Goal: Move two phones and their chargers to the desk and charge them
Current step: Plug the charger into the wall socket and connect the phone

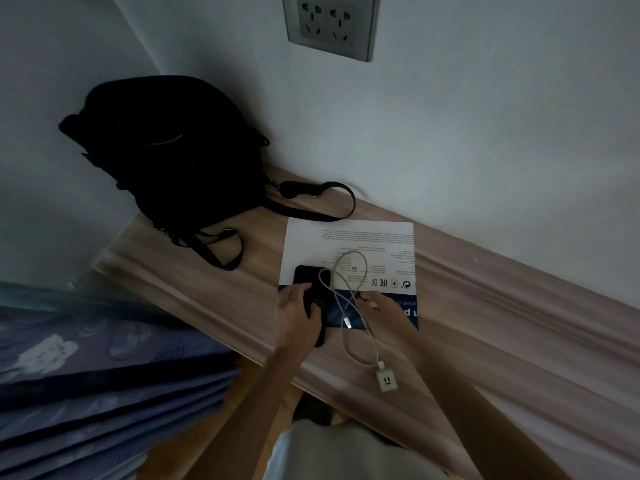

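Placing step: left hand (298, 315) grips a dark phone (311, 289) on the desk (221, 282); right hand (375, 304) apparently pinches the cable (349, 271). Next: plug (386, 380) to socket (329, 24).

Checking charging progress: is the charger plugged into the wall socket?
No: the charger lies on the desk, prongs showing, and the wall socket is empty.

The room is dim — a pale wall (450, 116) carries a double socket (330, 24) high above the grip. Left of it, a wood-grain desk (519, 341) meets the corner; blue bedding (86, 375) lies lower left — wooden floor (214, 445) beneath.
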Motion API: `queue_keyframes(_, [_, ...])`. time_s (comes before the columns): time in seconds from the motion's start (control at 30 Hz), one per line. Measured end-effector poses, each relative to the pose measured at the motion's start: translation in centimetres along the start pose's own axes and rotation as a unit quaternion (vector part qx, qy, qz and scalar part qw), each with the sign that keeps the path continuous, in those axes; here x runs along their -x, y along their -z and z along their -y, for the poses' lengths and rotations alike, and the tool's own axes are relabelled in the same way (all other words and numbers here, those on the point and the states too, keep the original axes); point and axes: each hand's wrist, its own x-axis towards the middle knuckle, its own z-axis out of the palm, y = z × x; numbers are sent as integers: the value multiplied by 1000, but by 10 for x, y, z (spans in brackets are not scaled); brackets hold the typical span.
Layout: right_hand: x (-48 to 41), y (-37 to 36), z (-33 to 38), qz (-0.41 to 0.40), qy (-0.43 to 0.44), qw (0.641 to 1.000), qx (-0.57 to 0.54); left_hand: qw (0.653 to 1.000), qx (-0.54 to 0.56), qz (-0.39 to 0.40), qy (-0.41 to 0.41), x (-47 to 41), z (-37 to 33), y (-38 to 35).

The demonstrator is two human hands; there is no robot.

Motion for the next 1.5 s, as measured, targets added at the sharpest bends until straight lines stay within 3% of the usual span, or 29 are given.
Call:
queue_keyframes(0.1, [23, 13, -25, -16, 30, 999, 41, 999, -12, -2, -33, 14, -5, -7])
queue_keyframes(0.2, [50, 15, -59, 3, 65, 994, 84, 997, -16, 53, -45, 30, -7, -18])
queue_keyframes(0.27, [67, 10, -75, 23, 55, 996, 70, 994, -27, 91, -56, 39, -9, -26])
queue_keyframes(0.4, [75, -10, -92, 3, 16, 988, 154, 989, -31, 125, -78, 51, -17, -34])
queue_keyframes(0.53, [82, -9, -82, -35, 85, 986, 139, 989, 13, 129, -74, 57, -30, -27])
queue_keyframes(0.63, [83, 6, -72, -80, 157, 979, 106, 982, 39, 144, -116, 61, -41, -14])
queue_keyframes(0.73, [82, 25, -57, -67, 161, 981, 80, 978, 81, 145, -125, 59, -58, 1])
queue_keyframes(0.8, [83, 42, -44, -88, 216, 969, 80, 977, 117, 122, -129, 56, -74, 13])
queue_keyframes(0.93, [92, 72, -9, -137, 346, 923, 100, 971, 131, 88, -177, 51, -105, 41])
queue_keyframes(1.07, [96, 96, 34, -198, 432, 868, 144, 964, 145, 143, -170, 37, -125, 65])
queue_keyframes(1.2, [93, 104, 80, -243, 491, 824, 147, 957, 218, 142, -127, 20, -140, 86])
queue_keyframes(1.37, [86, 97, 133, -270, 517, 799, 146, 931, 330, 132, -86, -9, -158, 123])
queue_keyframes(1.5, [72, 93, 169, -292, 462, 832, 92, 913, 389, 114, -53, -47, -162, 154])
